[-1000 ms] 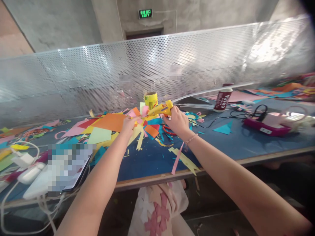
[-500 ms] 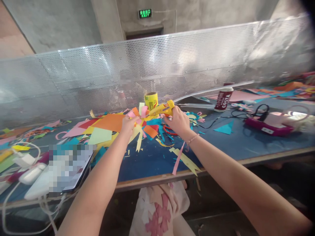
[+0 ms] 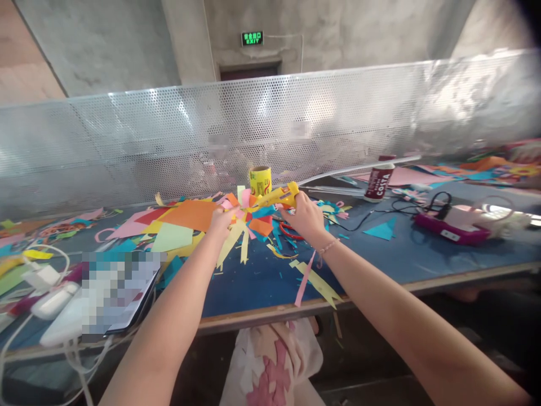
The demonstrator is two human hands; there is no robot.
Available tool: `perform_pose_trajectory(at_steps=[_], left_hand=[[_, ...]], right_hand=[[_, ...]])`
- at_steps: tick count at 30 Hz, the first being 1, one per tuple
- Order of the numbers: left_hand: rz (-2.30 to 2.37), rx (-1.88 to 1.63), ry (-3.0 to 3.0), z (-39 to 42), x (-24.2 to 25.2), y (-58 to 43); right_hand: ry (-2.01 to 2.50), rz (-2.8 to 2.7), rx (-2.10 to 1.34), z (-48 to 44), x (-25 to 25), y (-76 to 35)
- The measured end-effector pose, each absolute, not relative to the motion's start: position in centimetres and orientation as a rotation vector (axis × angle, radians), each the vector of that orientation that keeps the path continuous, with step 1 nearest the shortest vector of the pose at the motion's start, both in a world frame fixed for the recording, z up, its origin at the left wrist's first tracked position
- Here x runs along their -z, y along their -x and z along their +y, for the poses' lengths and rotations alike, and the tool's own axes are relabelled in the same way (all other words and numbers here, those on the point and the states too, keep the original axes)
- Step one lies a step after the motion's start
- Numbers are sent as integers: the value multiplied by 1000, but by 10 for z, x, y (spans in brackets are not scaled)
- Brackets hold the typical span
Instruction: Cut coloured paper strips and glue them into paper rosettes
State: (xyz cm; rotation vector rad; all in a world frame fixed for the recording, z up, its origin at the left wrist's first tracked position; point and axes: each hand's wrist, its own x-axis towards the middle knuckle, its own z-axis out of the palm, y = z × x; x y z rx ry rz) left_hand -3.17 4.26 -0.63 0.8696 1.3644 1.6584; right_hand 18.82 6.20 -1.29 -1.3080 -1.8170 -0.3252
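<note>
My right hand [image 3: 305, 215] is wrapped round a yellow hot glue gun [image 3: 276, 197], its nozzle pointing left. My left hand [image 3: 222, 220] pinches a flower-like bunch of coloured paper strips [image 3: 244, 213], with pale yellow, pink, orange and blue tails hanging from it. The gun's tip is right at the middle of this bunch; whether it touches cannot be made out. Just behind stands a yellow tape roll [image 3: 260, 180] on the blue table. Red-handled scissors [image 3: 291, 231] lie partly hidden below my right hand.
Orange paper sheets [image 3: 192, 215] and other coloured scraps lie to the left. A phone [image 3: 135, 299] rests on white devices and cables at the front left. A COSTA cup [image 3: 379, 183] and a purple power strip [image 3: 450, 228] stand right. A perforated metal screen [image 3: 169, 146] runs along the back.
The view has tilted up slightly. The glue gun's nozzle has come in over the middle of the paper bunch, whose strips now show more openly. Both hands keep their holds.
</note>
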Motion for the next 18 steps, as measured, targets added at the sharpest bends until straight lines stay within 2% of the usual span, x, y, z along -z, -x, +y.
perform_pose_trajectory(at_steps=[8, 18], left_hand=[[1268, -1820, -926, 36, 0, 34], [1213, -1655, -820, 44, 2, 49]], right_hand=[[1486, -1733, 209, 65, 1, -199], [1708, -1662, -57, 84, -3, -233]])
